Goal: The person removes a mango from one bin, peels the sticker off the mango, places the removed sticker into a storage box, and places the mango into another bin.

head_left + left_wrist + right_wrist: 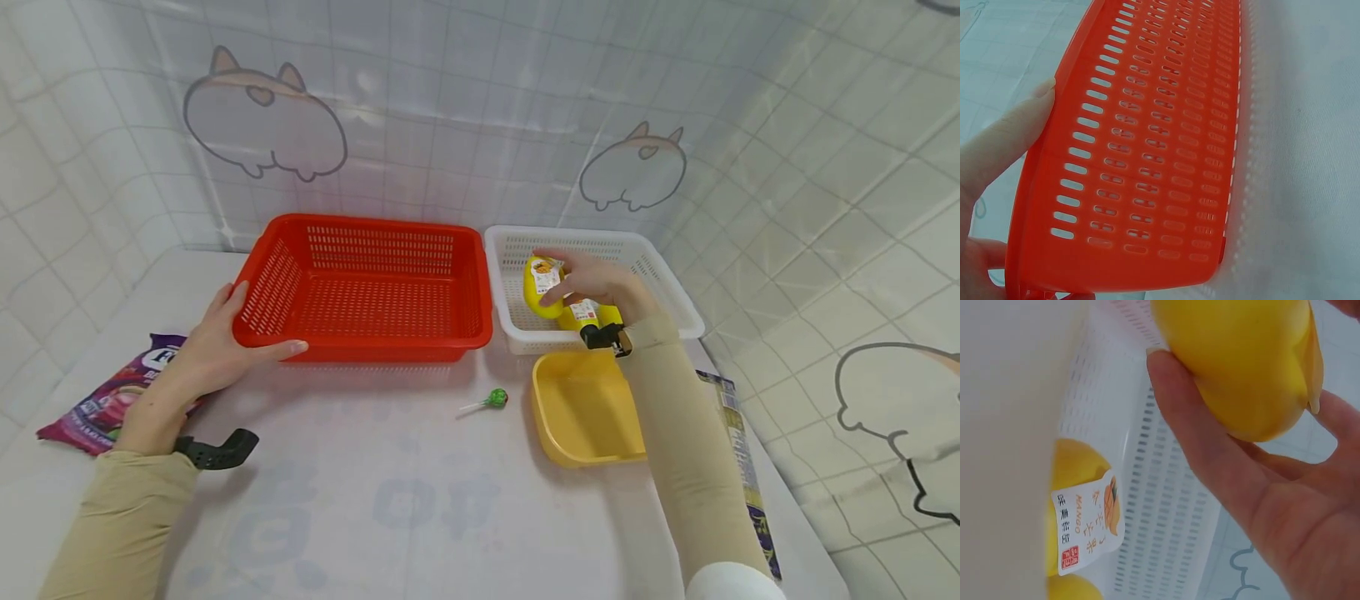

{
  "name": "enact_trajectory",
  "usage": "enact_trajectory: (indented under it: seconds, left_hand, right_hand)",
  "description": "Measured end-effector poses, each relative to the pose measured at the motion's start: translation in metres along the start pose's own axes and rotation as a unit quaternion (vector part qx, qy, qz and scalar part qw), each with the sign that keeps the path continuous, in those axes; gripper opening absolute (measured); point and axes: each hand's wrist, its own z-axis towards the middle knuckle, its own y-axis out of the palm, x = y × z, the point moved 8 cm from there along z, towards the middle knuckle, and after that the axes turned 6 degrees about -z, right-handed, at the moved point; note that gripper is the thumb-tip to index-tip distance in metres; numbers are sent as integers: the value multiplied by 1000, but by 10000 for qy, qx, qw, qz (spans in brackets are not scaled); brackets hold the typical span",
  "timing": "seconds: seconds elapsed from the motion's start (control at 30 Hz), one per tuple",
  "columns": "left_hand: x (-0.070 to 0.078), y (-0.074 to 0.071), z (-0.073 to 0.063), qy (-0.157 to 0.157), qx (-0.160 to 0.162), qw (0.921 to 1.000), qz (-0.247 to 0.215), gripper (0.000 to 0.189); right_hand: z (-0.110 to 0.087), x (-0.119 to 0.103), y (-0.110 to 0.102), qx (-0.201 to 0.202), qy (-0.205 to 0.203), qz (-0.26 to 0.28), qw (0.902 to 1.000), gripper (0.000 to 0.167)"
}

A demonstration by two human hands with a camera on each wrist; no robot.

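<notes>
My left hand holds the front left corner of a red plastic basket, its thumb along the rim. In the left wrist view, the slotted basket wall fills the middle. My right hand grips a yellow mango-shaped pack with a white label, over the white basket. Fingers and thumb curl around this pack in the right wrist view. More yellow packs lie below it in the white basket, one with a label reading MANGO.
A green lollipop lies before the baskets. Close to the white basket stands a yellow tray, partly behind my right forearm. A purple snack bag lies beside my left wrist, a dark patterned packet at the right edge.
</notes>
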Motion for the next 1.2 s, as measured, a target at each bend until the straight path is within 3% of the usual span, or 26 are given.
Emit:
enact_trajectory:
  seconds: [0.43, 0.67, 0.9, 1.2]
  left_hand:
    - [0, 1, 0, -22, -42, 10000, -22, 122]
    - [0, 0, 0, -100, -57, 9999, 18, 123]
    - [-1, 1, 0, -89, -24, 10000, 22, 124]
    - [0, 1, 1, 21, -1, 9998, -180, 122]
  right_hand:
    - [-25, -2, 4, 545, -36, 240, 9982, 94]
    - [-45, -13, 8, 823, -325, 90, 9960, 90]
    - [-60, -20, 14, 1034, -298, -11, 9942, 89]
    - [-72, -23, 27, 889, -541, 133, 9945, 89]
